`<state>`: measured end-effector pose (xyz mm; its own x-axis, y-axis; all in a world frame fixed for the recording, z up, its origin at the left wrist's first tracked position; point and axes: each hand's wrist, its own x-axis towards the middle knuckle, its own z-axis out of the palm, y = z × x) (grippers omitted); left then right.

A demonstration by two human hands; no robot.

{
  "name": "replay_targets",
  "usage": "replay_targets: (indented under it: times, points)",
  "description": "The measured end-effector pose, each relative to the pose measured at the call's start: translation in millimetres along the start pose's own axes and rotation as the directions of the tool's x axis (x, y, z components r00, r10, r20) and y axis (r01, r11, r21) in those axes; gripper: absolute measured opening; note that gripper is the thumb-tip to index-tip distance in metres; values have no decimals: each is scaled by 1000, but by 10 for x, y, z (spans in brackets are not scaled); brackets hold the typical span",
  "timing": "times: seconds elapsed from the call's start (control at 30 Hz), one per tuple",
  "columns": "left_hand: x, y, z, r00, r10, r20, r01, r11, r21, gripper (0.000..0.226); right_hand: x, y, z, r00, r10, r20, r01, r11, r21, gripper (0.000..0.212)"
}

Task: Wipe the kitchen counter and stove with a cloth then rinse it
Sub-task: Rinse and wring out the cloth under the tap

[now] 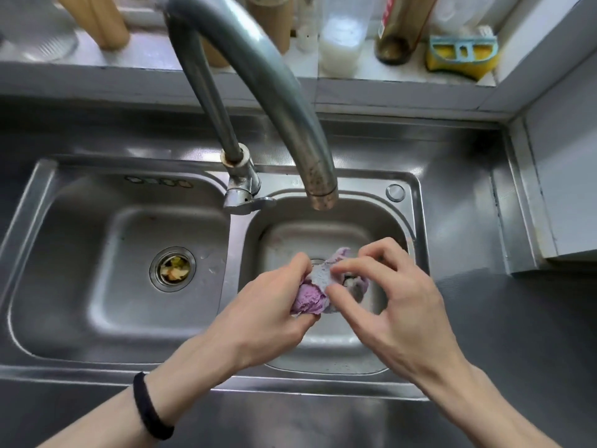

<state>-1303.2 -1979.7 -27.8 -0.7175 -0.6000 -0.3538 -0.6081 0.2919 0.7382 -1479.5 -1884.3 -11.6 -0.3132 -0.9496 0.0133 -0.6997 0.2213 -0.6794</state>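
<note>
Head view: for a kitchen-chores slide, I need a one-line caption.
Over the right sink basin, the left hand and right hand bunch a purple cloth beneath the faucet.

A pale ledge (387, 77) runs behind a steel double sink (129, 163), carrying a dark bottle (397, 37), a jar of white liquid (340, 46) and a yellow sponge (465, 64); a white wall corner (562, 176) rises at right; soft light glints off the metal
</note>
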Motion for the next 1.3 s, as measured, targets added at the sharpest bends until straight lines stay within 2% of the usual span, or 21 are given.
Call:
replay_targets:
  times: [0.1, 0.17, 0.23, 0.3, 0.4, 0.47, 0.57, 0.7, 0.83, 1.07, 1.23, 1.3]
  points:
    - [-33, 149, -53, 999, -18, -47, 19, 1000, 24, 34, 47, -215, 1, 998, 52, 34, -49, 995, -89, 35]
    - [-77, 255, -78, 1000, -9, -29, 9, 1000, -6, 34, 87, -287, -10, 995, 79, 58, -74, 994, -82, 29]
    - [-135, 320, -122, 1000, 5, 22, -3, 995, -99, 27, 122, -306, -42, 992, 106, 74, -106, 994, -12, 21]
    - [-204, 373, -190, 997, -31, 74, 49, 968, -246, 22, 138, -301, -109, 980, 184, 78, -191, 976, 105, 18]
    - [-281, 384, -299, 976, -210, 59, 215, 876, -432, 28, 118, -276, -256, 944, 324, 64, -329, 899, 289, 20]
    - [-313, 347, -351, 946, -323, -1, 299, 877, -376, 22, 61, -291, -357, 932, 360, 48, -350, 852, 390, 19]
    - [-360, 319, -429, 921, -388, -37, 380, 914, -143, 44, -17, -402, -475, 948, 317, 44, -298, 824, 481, 22]
    - [-353, 489, -496, 959, -282, -19, 274, 943, -187, 38, -29, -614, -642, 970, 232, 69, -234, 826, 514, 24]
    - [-245, 652, -520, 973, -211, -90, 182, 949, -256, 33, -43, -740, -869, 982, 183, 43, -180, 851, 494, 22]
    - [-171, 753, -551, 998, -40, -42, 27, 965, -260, 69, -81, -816, -1168, 993, 109, 43, -117, 892, 436, 14]
    - [-218, 739, -540, 994, 8, 105, 25, 951, -308, 67, -142, -832, -1250, 995, 86, 43, -96, 857, 506, 17]
    - [-272, 769, -533, 993, 60, 98, -26, 948, -317, 71, -160, -834, -1261, 996, 58, 66, -84, 840, 537, 16]
